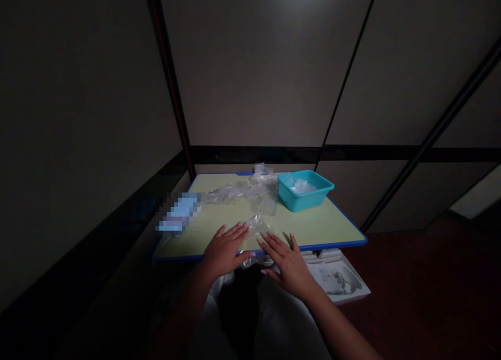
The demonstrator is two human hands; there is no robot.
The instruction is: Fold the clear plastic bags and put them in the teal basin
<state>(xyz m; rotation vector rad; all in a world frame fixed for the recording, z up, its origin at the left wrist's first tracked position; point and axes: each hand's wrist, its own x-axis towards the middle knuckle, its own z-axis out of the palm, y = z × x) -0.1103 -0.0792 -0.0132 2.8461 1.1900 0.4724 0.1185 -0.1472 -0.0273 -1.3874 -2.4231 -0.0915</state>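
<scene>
Observed: a small desk [321,227] with a pale green top and blue edging, in dim light.

Left hand [224,250]: palm down at the desk's front edge, fingers spread and flat, gripping nothing.

Right hand [288,263]: likewise palm down, fingers extended and apart, gripping nothing.

A crumpled clear plastic bag [256,227] lies between the two hands and just beyond their fingertips. Its long axis runs roughly away from the person, and part of it seems to hang over the front edge. Both hands are about equally near. The fingertips of each appear to touch its sides, though the light leaves that uncertain.

Further back, well apart from the hands:
- a loose heap of clear plastic bags [242,192] at centre-left
- a teal rectangular plastic basin [301,202] at the right rear, holding more clear plastic

A white tray [344,282] sits below the desk on the right.
</scene>
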